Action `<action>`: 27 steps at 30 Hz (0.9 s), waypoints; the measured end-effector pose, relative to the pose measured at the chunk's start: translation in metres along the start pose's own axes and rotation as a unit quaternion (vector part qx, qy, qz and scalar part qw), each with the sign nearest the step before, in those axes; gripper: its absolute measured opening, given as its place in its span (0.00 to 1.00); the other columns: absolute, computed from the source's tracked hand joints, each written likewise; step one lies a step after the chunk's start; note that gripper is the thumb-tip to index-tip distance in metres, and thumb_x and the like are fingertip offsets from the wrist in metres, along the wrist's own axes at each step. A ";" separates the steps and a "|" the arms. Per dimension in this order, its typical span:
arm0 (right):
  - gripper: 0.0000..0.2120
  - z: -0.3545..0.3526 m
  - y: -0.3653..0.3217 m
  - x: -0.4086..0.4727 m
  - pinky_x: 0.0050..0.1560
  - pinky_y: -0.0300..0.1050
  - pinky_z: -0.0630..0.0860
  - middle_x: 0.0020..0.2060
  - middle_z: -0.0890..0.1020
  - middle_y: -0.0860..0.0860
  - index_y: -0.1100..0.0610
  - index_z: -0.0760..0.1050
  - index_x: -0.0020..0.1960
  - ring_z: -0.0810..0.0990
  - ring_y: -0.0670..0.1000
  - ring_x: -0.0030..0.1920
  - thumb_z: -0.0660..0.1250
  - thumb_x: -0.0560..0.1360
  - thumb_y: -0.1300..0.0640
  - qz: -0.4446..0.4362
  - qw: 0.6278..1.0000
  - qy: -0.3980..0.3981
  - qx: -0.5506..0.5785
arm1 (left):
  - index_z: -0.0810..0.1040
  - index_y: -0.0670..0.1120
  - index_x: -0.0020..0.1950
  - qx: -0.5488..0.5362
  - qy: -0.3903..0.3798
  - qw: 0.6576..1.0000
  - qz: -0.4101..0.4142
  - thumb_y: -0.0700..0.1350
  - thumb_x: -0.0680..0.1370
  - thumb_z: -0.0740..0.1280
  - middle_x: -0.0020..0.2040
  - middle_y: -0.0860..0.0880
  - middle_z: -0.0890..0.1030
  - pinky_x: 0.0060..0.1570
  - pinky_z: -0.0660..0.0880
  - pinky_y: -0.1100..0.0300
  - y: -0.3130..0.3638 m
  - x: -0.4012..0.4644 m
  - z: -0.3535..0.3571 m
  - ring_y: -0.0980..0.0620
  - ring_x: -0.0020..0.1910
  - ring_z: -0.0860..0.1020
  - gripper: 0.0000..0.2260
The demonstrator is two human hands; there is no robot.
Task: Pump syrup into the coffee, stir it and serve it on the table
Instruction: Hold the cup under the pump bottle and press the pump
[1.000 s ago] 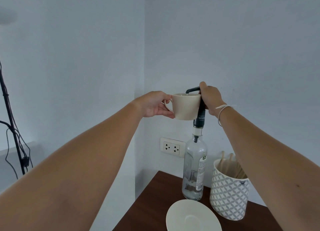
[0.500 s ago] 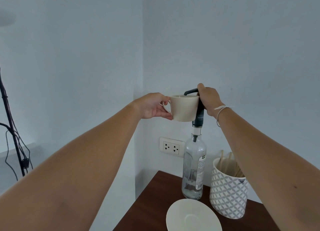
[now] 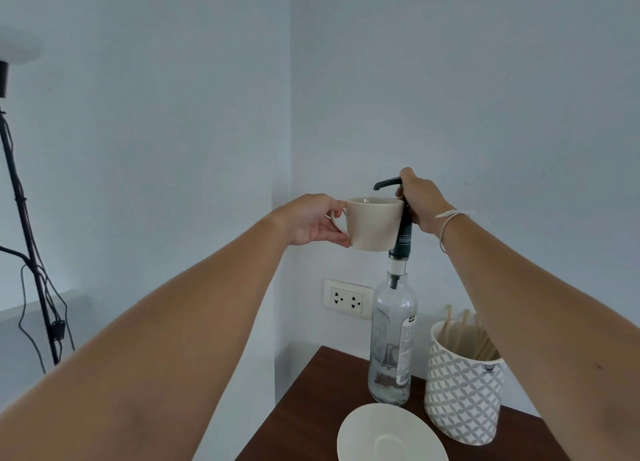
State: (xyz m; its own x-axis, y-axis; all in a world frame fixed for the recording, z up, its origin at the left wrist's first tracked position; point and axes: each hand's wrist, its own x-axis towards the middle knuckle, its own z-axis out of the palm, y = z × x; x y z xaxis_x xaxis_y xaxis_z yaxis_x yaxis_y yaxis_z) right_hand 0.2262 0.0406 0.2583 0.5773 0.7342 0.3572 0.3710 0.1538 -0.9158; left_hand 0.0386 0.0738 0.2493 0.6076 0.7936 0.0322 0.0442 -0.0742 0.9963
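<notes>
Cream ceramic coffee cup [image 3: 374, 223] is held up in the air, upright, well above the bench [image 3: 311, 401]. Head view, the only view. Left hand [image 3: 313, 223] grips the cup by its handle on the left side: fingers curled round the handle, thumb on top. Contents of the cup cannot be seen from this angle.

Right hand [image 3: 420, 204] is wrapped round the top of the dark pump [image 3: 398, 214], fingers curled closed over the pump head. The pump spout points left and ends just over the cup's rim. The cup's right wall lies against the pump stem. A thin white bracelet [image 3: 450, 223] sits on the right wrist.

The pump is fitted in a clear glass syrup bottle [image 3: 393, 339], standing upright at the far side of the dark brown bench; a little liquid shows at the bottom. Just right of the bottle stands a grey-and-white patterned ceramic holder [image 3: 462, 391] with wooden stir sticks [image 3: 467, 332] in it. Near the bottle's foot, at the near edge, lies a white saucer [image 3: 391, 433], partly cut off by the frame.

A white wall socket [image 3: 348, 298] is on the far wall, left of the bottle. At the far left stands a black lamp stand [image 3: 27, 239] with cables along it.
</notes>
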 end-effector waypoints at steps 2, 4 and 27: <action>0.15 0.000 -0.003 0.001 0.44 0.48 0.66 0.32 0.69 0.50 0.57 0.67 0.31 0.66 0.53 0.34 0.53 0.72 0.49 0.007 1.000 -0.002 0.012 | 0.67 0.42 0.37 -0.002 0.000 1.000 0.003 0.42 0.80 0.59 0.42 0.31 0.76 0.37 0.81 0.61 0.002 -0.001 0.000 0.36 0.40 0.80 0.12; 0.15 0.001 -0.004 0.001 0.45 0.49 0.67 0.32 0.70 0.51 0.56 0.67 0.31 0.68 0.54 0.36 0.53 0.71 0.49 0.007 1.000 -0.003 0.015 | 0.67 0.42 0.37 -0.003 0.000 1.000 0.007 0.42 0.81 0.59 0.42 0.31 0.76 0.37 0.80 0.61 0.005 -0.001 0.000 0.37 0.40 0.80 0.12; 0.12 0.003 -0.003 0.001 0.44 0.50 0.67 0.31 0.67 0.51 0.55 0.63 0.32 0.67 0.55 0.40 0.53 0.68 0.47 -0.029 1.000 0.011 -0.004 | 0.66 0.42 0.37 0.008 0.005 1.000 0.001 0.42 0.81 0.58 0.43 0.31 0.77 0.40 0.80 0.60 0.012 0.001 -0.001 0.34 0.46 0.79 0.12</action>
State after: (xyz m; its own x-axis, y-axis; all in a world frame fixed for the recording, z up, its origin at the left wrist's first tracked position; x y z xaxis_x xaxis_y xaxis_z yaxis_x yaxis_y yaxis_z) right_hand 0.2236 0.0430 0.2610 0.5714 0.7092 0.4130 0.4096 0.1896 -0.8923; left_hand 0.0391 0.0742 0.2616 0.6001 0.7992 0.0342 0.0565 -0.0850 0.9948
